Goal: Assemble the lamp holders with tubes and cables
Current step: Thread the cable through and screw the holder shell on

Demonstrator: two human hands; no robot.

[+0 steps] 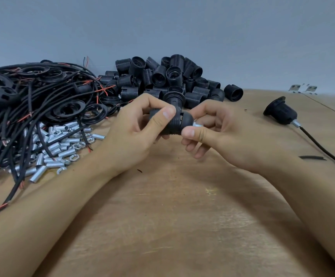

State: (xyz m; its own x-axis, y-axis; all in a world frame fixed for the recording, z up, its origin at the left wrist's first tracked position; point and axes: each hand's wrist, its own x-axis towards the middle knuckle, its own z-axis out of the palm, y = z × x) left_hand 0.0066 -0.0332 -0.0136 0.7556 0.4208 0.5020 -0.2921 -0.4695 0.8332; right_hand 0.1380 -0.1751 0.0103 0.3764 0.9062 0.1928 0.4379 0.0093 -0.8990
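Note:
My left hand grips a black threaded lamp holder above the middle of the wooden table. My right hand pinches a short silver metal tube at the holder's rounded end, thumb in front. Whether the tube is seated in the holder is hidden by the fingers. A pile of black lamp holders lies behind the hands. Loose silver tubes and nuts lie to the left, beside a tangle of black cables with red ends and black rings.
A finished lamp holder with a metal tube and a black cable trailing off lies at the right. A short black sleeve piece lies near my right wrist. Metal brackets sit at the far right by the grey wall.

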